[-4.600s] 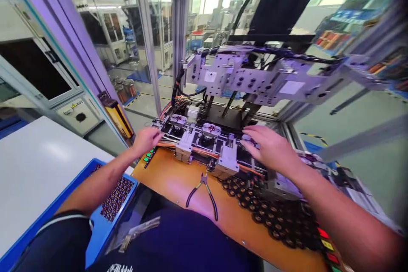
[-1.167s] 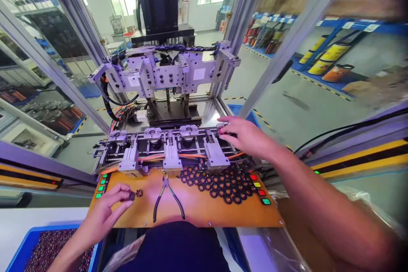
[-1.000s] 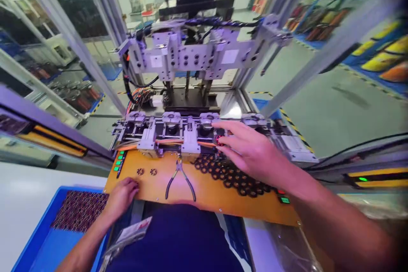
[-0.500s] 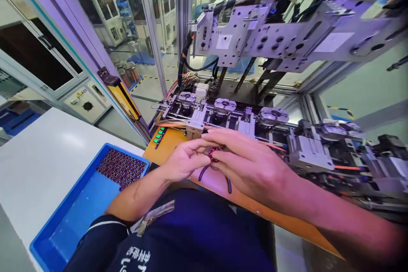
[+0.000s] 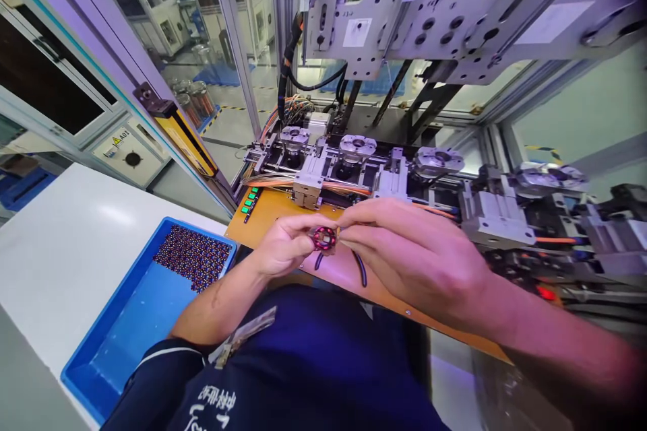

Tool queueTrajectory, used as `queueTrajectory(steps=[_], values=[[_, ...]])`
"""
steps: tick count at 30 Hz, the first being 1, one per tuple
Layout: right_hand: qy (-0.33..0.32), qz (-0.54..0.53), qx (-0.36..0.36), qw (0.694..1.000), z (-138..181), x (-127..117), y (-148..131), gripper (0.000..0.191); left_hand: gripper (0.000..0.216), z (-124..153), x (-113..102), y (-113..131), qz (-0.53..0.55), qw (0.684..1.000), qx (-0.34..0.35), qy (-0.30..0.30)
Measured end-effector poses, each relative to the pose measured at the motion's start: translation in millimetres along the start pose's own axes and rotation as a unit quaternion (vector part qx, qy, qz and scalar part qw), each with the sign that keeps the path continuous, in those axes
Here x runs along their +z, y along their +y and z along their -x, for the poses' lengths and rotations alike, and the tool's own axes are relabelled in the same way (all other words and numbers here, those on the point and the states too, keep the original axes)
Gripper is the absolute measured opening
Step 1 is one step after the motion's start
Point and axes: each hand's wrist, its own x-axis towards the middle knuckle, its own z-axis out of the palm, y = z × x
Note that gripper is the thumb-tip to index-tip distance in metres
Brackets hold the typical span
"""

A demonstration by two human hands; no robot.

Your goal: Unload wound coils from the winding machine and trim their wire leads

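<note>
A slotted stator core is held above the orange counter — pinched between the left hand and right hand.

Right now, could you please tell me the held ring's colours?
The ring is dark with pinkish-red patches, seen best in the head view.

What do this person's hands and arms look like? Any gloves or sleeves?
No gloves: the left hand and right hand are bare, as are both forearms, with no watch in view. The left sleeve is short and dark navy, with a white stripe near its edge. No right sleeve shows.
</note>
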Motion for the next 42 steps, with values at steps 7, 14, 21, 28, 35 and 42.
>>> queueTrajectory(steps=[7, 14, 21, 28, 35, 42], values=[[0.018, -0.024, 0.039, 0.999, 8, -2, -3, 0.013, 0.052, 1, -5, -5, 0.021, 0.999, 0.020, -0.034], [0.030, -0.084, 0.078, 0.993, 7, 18, -9, 0.008, 0.044, 1, -10, -9, -0.006, 0.999, 0.036, -0.032], [-0.016, -0.125, 0.113, 0.986, 6, 19, -10, 0.013, 0.043, 2, -22, -6, -0.086, 0.993, 0.041, -0.064], [-0.033, -0.143, 0.125, 0.981, 9, 23, -12, 0.013, 0.039, 3, -26, -4, -0.100, 0.991, 0.032, -0.087], [-0.013, -0.193, 0.142, 0.971, 16, 22, -12, 0.009, 0.037, 2, -32, -14, -0.052, 0.994, 0.053, -0.081], [0.031, -0.246, 0.197, 0.948, 18, 21, -10, 0.009, 0.042, -1, -35, -19, -0.061, 0.995, 0.043, -0.073]])
